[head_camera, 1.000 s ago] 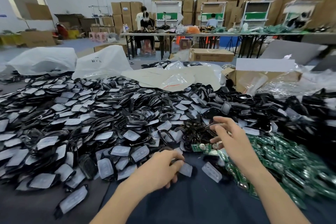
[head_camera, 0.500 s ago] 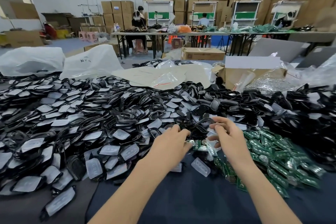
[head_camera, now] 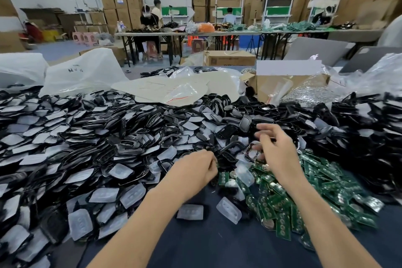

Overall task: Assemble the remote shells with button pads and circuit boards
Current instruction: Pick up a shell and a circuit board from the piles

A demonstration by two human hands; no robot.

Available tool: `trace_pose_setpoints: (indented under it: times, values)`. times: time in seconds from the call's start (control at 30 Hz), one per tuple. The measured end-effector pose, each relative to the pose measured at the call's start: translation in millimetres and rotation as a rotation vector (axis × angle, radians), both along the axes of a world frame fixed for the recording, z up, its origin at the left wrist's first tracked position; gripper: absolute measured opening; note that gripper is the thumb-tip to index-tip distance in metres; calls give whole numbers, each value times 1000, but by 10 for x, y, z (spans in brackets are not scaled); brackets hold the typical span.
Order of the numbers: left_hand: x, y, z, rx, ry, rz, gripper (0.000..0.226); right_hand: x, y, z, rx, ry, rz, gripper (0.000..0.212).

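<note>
Left hand (head_camera: 193,172) centre frame, at near edge of shells (head_camera: 108,137). Fingers (head_camera: 209,160) curled under, tips hidden; grip not determinable. Right hand (head_camera: 279,152) right of centre, over junction of shells and boards (head_camera: 309,191). Its fingers loosely spread, blurred. Thumb just beside glossy shell frame (head_camera: 250,155); contact not determinable. Shells heaped across left and centre. Boards piled lower right. Loose pads (head_camera: 228,210) on table (head_camera: 217,246) between forearms.
</note>
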State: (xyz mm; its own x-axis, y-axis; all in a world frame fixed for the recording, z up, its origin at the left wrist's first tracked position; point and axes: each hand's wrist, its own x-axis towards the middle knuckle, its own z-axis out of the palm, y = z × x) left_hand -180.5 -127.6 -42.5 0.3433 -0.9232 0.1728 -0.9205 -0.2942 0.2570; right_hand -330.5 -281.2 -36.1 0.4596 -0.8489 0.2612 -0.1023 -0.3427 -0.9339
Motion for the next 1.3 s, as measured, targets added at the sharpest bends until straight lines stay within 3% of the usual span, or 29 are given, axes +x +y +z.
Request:
trace_pose_setpoints:
  times: [0.23, 0.37, 0.47, 0.57, 0.63, 0.7, 0.8, 0.9, 1.0, 1.1, 1.2, 1.3]
  values:
    - [278, -158, -123, -677, 1045, 186, 9, 422, -390, 161, -339, 422, 6, 30]
    - [387, -134, -142, -829, 1300, 220, 10, 743, -364, 103, -486, 843, -41, 48]
    - [413, -118, -133, -908, 1436, 210, 9, 850, -327, 23, -505, 908, -63, 47]
    - [420, -137, -124, -945, 1519, 218, 11, 849, -327, -2, -436, 809, -68, 39]
    - [419, -148, -120, -951, 1551, 219, 14, 794, -313, 45, -350, 601, -54, 26]
    - [419, -152, -111, -961, 1591, 208, 13, 705, -252, 133, -117, 251, 11, 14]
    - [429, -145, -107, -977, 1646, 183, 10, 590, -173, 229, 347, -301, 121, 15]
    - [414, -145, -92, -977, 1678, 185, 10, 527, -115, 191, 668, -590, 198, 28]
    - [394, -147, -87, -958, 1656, 186, 11, 544, -18, 107, 869, -693, 303, 29]
    - [378, -156, -97, -951, 1642, 190, 19, 573, 16, 45, 925, -695, 395, 30]
    - [359, -163, -110, -934, 1629, 169, 20, 615, 15, 9, 947, -588, 331, 29]
    - [348, -158, -129, -921, 1608, 137, 21, 639, 39, -28, 832, -418, 264, 25]
